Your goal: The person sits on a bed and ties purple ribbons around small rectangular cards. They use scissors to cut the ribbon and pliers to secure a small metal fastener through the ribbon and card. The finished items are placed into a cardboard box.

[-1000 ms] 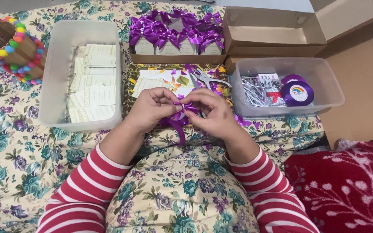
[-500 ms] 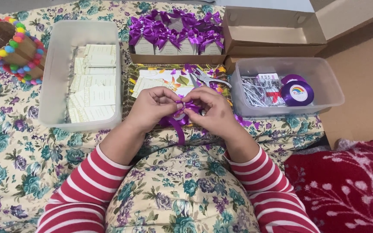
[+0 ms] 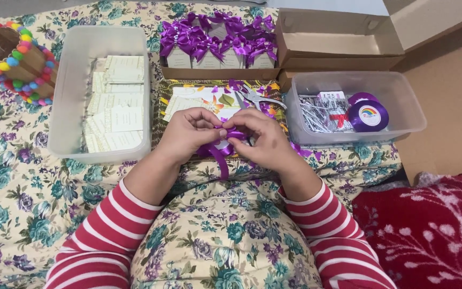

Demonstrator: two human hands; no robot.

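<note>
There were two clear plastic tubs (image 3: 100,155) (image 3: 402,128), one open cardboard box (image 3: 338,45), one purple ribbon spool (image 3: 368,115), and two hands (image 3: 188,134) (image 3: 266,140).

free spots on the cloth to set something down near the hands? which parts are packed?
Free: floral cloth left of the left hand, below the card bin and beaded basket; also a narrow strip below the ribbon-spool bin, beside the red blanket. Crowded: between the bins, where both hands, right hand included, grip the purple ribbon, with scissors and the bow box behind.
</note>
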